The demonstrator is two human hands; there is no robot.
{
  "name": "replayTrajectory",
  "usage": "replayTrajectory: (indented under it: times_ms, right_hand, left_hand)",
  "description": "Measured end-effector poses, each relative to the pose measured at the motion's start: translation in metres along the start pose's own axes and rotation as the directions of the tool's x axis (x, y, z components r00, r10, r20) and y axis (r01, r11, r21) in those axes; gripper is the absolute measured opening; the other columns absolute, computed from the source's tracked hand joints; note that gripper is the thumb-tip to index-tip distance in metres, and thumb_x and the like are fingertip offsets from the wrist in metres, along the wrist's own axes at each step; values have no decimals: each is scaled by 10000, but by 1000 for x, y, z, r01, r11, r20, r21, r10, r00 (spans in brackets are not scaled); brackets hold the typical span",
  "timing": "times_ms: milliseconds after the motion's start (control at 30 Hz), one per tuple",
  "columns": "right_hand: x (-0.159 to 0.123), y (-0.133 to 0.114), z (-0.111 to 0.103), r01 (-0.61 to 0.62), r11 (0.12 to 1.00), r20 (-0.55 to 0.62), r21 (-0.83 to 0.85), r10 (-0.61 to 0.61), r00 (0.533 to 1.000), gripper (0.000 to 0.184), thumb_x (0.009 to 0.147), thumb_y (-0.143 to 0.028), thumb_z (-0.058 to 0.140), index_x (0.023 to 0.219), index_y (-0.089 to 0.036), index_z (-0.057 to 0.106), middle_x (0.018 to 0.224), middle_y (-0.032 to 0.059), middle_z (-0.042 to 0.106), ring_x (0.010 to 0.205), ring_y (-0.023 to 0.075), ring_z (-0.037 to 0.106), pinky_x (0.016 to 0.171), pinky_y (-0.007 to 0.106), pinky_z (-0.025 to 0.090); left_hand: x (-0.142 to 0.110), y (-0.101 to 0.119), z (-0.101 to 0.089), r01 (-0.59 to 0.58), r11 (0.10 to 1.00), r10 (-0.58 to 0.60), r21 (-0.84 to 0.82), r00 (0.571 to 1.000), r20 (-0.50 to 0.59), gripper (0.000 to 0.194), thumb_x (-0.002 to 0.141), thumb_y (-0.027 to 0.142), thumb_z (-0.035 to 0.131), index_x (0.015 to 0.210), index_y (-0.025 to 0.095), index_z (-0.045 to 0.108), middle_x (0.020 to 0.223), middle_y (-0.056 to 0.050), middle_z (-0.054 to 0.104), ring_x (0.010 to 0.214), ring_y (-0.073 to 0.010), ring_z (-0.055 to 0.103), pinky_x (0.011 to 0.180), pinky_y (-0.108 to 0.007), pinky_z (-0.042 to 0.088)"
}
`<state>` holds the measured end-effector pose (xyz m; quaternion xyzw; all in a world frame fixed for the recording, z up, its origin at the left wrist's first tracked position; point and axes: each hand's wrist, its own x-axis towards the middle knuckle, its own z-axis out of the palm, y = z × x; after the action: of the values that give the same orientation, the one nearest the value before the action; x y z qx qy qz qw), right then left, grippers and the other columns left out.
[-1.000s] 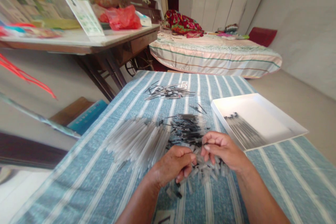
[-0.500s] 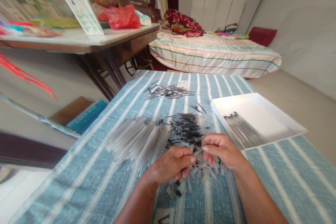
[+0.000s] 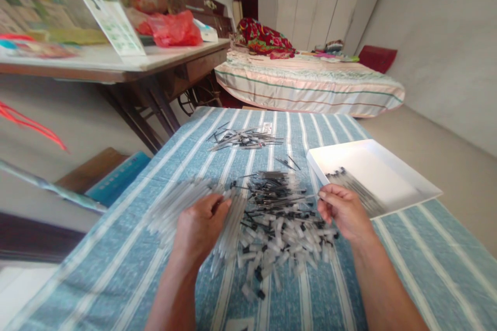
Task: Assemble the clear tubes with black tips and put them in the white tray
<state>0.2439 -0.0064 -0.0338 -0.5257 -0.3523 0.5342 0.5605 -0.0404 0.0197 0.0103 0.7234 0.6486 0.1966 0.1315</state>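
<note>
My left hand (image 3: 204, 222) reaches over a spread of translucent pen barrels (image 3: 171, 209), thumb and fingers pinched at the upper end of a barrel. Beside the white box, my right hand (image 3: 344, 209) is closed, its thumb against the fingertips; what it pinches is too small to make out. Between the hands lies a pile of thin black-tipped pen refills (image 3: 274, 186). Nearer to me is a heap of clear pen caps (image 3: 283, 240), with small black pieces among them.
The shallow white box (image 3: 404, 170) at the right holds a row of capped pens (image 3: 359, 191). Farther back on the striped cloth (image 3: 155, 279) lies another pile of dark, thin sticks (image 3: 246, 138). A cluttered desk (image 3: 174, 57) stands at the left, a bed (image 3: 310, 80) beyond.
My hands were together over the caps and have moved apart. The left went left onto the pen barrels; the right shifted right towards the white box. The view turned slightly.
</note>
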Motion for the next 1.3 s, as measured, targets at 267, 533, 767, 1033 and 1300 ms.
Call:
replayTrajectory:
  times_ms: [267,533,767,1033,1300]
  right_hand:
    - [2,9,12,2,975,-99,-220,-25,995,261,660,-393,660,708,-150,576,444,-33,565,312,62,429,278,146,269]
    - [-12,1,16,60,821,345,-568,171,923,166,734,-298,586,631,-174,543,383,-80,459,309,46,354,326,148,277]
    - [-5,-7,11,170,748,165,-641,-82,983,208,767,-338,533,644,-174,568,433,-53,471,402,85,429,421,189,330]
    - [17,-36,-45,-288,-36,-280,-957,-149,948,277,797,-340,426,863,-218,666,861,90,680,823,251,618,609,298,413]
    - [31,-26,-51,-236,-124,-239,-964,12,971,246,713,-239,494,853,-173,686,913,149,683,856,280,636,647,330,450]
  left_hand:
    - [5,-3,3,210,939,-189,272,977,-103,344,802,417,410,865,178,649,873,-90,632,738,-226,601,571,-270,367]
    - [8,0,1,245,932,-240,267,969,-52,362,790,398,438,989,154,617,969,-126,643,828,-283,615,590,-309,397]
    - [13,-12,6,208,945,-183,254,976,-117,353,792,464,452,933,188,620,940,-119,655,780,-285,620,558,-322,407]
    - [6,1,15,100,990,-72,102,967,-244,288,795,422,472,832,190,639,798,-56,657,684,-206,619,560,-274,415]
    - [-3,12,47,-222,972,201,-81,956,-213,257,795,408,479,724,208,624,695,-7,638,623,-146,602,593,-241,428]
